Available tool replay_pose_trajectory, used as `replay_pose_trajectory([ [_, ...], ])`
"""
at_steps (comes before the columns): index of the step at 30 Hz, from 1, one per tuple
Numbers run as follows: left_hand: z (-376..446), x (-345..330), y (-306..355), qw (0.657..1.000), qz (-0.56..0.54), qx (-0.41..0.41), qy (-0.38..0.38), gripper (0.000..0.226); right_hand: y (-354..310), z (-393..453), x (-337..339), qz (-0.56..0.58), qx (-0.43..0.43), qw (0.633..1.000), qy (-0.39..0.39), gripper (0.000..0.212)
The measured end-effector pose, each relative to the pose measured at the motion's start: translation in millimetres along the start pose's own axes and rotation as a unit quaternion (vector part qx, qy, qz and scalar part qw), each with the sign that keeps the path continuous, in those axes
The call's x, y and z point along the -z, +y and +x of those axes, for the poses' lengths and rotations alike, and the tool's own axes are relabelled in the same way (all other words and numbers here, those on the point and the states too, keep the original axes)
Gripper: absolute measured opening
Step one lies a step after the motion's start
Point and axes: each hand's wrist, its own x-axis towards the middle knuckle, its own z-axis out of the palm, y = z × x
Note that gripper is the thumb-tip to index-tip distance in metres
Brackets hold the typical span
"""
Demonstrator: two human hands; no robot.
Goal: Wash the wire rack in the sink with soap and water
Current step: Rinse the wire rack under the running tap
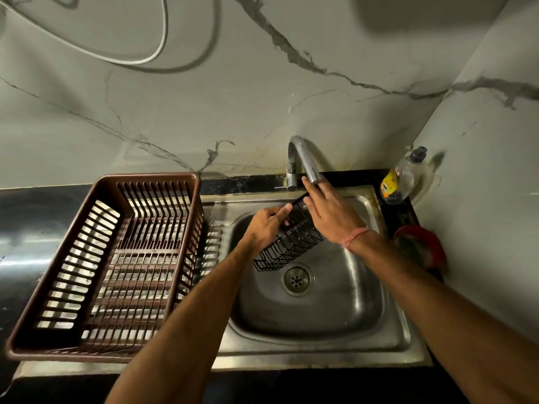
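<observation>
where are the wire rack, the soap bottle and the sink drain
wire rack (287,250): head view, lower wire side
soap bottle (404,177): head view, clear body
sink drain (297,280): head view, strainer centre

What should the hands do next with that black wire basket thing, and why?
Probably turn on the tap. The left hand grips the wire rack over the sink, right under the spout, and the right hand reaches up with its fingers at the spout's tip. I see no stream of water, so the rack likely needs wetting before soap from the bottle helps.
</observation>
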Motion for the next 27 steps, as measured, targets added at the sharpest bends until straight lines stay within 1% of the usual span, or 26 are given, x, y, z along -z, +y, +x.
replay_pose_trajectory([
  [2,1.8,-2.7,-0.9,1.000,-0.001,-0.011,-0.002,0.048,-2.7,-10.3,-8.0,-0.121,0.025,0.992,0.004,0.064],
  [5,4.2,-4.9,0.6,1.000,-0.004,-0.020,-0.011,0.046,-16.4,-28.3,-20.5,-0.225,0.069,0.971,-0.032,0.071],
  [6,4.0,-5.2,2.6,1.000,-0.004,-0.014,-0.016,0.046,-19.2,-34.5,-26.1,-0.239,0.083,0.967,-0.036,0.071],
  [10,1.3,-3.7,5.9,0.999,0.020,-0.006,-0.030,0.051,-12.6,-46.5,-24.5,-0.240,0.085,0.967,-0.030,0.067],
  [13,2.5,-5.6,16.5,0.999,0.022,-0.005,-0.023,0.055,-12.5,-44.8,-18.7,-0.238,0.041,0.970,-0.006,0.066],
  [15,5.6,-6.7,25.1,0.998,0.051,-0.022,-0.023,0.058,-19.9,-42.9,-18.3,-0.222,0.009,0.975,0.003,0.068],
  [16,7.5,-6.6,27.6,0.997,0.065,-0.029,-0.028,0.059,-23.2,-41.7,-19.2,-0.222,0.007,0.975,0.000,0.068],
  [19,12.8,-4.3,23.9,0.993,0.103,-0.015,-0.049,0.064,-24.3,-33.4,-16.0,-0.215,0.033,0.976,-0.018,0.063],
  [23,9.2,-1.9,15.2,0.992,0.113,-0.016,-0.057,0.064,-10.4,-17.0,-5.6,-0.179,0.083,0.980,-0.009,0.036],
  [25,2.1,-0.3,17.1,0.994,0.084,-0.018,-0.073,0.058,-4.9,-9.0,-2.4,-0.159,0.092,0.983,0.003,0.035],
  [27,-0.6,3.8,20.0,0.992,0.088,-0.025,-0.086,0.049,0.4,-2.5,-1.1,-0.142,0.089,0.986,-0.002,0.037],
])
